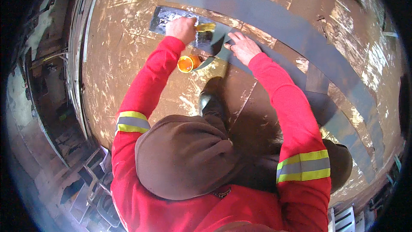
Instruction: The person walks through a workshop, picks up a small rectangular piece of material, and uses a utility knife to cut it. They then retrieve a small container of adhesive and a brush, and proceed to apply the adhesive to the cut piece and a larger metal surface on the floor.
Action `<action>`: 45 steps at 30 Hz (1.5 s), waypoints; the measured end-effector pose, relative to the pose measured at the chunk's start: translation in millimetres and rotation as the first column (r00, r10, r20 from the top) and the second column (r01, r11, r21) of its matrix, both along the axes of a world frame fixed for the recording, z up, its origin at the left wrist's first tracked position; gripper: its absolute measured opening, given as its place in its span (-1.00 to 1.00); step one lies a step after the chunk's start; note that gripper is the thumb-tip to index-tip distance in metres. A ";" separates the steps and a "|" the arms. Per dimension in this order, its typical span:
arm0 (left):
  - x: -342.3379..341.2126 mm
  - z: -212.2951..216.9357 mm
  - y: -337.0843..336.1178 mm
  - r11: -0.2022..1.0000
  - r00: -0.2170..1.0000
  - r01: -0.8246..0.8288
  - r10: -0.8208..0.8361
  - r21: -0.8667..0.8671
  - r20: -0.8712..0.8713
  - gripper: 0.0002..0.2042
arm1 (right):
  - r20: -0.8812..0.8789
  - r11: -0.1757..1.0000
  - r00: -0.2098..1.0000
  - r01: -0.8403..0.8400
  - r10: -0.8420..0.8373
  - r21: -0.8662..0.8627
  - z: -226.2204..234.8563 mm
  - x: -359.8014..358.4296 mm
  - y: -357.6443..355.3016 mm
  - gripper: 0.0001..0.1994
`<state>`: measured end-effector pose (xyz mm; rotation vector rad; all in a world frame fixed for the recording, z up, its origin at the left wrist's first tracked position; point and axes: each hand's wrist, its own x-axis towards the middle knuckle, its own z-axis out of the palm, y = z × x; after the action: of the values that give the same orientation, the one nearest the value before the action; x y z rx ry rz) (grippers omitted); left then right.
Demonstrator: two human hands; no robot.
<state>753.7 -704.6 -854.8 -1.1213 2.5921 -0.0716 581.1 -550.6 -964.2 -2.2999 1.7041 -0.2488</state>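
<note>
My left hand (181, 30) is closed round what looks like a small brush (205, 27), of which a yellow part shows beside the fist. It is over the glossy dark end (161, 16) of a long strip, which has whitish marks. Fingers spread, my right hand (243, 48) lies on the grey strip (266, 58) to the right of the brush. Below the dark patch, an orange cup (186, 63) with orange inside sits on the brown surface. A grey edge (206, 64) curls up beside the cup.
A second long grey strip (240, 2) runs alongside, farther away, and bends down to the right. The brown board surface (120, 51) is scuffed and streaked whitish. My boot (209, 102) rests on it. Chairs (96, 184) stand at lower left, beyond the board's edge.
</note>
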 end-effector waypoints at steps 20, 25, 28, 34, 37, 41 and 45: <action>-18.8 21.5 -35.9 0.993 0.996 0.014 -0.004 0.121 -0.085 -0.76 | 0.104 1.000 0.994 0.021 -0.021 0.003 8.2 -1.7 -0.4 -0.74; 29.0 -7.5 -86.0 0.986 0.992 -0.091 0.102 -0.138 0.077 -0.78 | 0.156 0.996 0.985 0.080 -0.073 -0.041 -7.3 7.7 -1.0 -0.70; 37.8 -5.8 -93.0 0.970 0.991 -0.063 0.089 -0.234 0.102 -0.80 | 0.127 0.999 0.991 0.032 -0.031 -0.006 5.3 3.1 -0.3 -0.68; 7.6 -12.3 -27.4 0.992 0.997 0.071 -0.067 -0.105 0.040 -0.86 | 0.168 0.998 0.984 0.064 -0.059 -0.022 -0.7 1.3 1.3 -0.69; -11.6 12.1 9.6 0.993 0.993 0.052 -0.040 0.110 -0.109 -0.82 | 0.162 0.994 0.983 0.095 -0.085 -0.054 -4.0 2.4 3.9 -0.72; 2.9 1.2 4.5 0.998 1.000 -0.010 0.011 0.059 -0.012 -0.80 | 0.137 0.994 0.985 0.096 -0.104 0.059 7.5 2.3 5.2 -0.79; 51.2 -4.1 -43.9 0.984 0.984 -0.121 0.137 -0.133 0.117 -0.86 | 0.189 0.993 0.975 0.118 -0.118 0.009 9.0 2.6 7.0 -0.81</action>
<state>804.9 -748.5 -858.9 -1.2833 2.4263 -0.2706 583.7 -543.6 -955.2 -2.1027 1.7448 -0.4777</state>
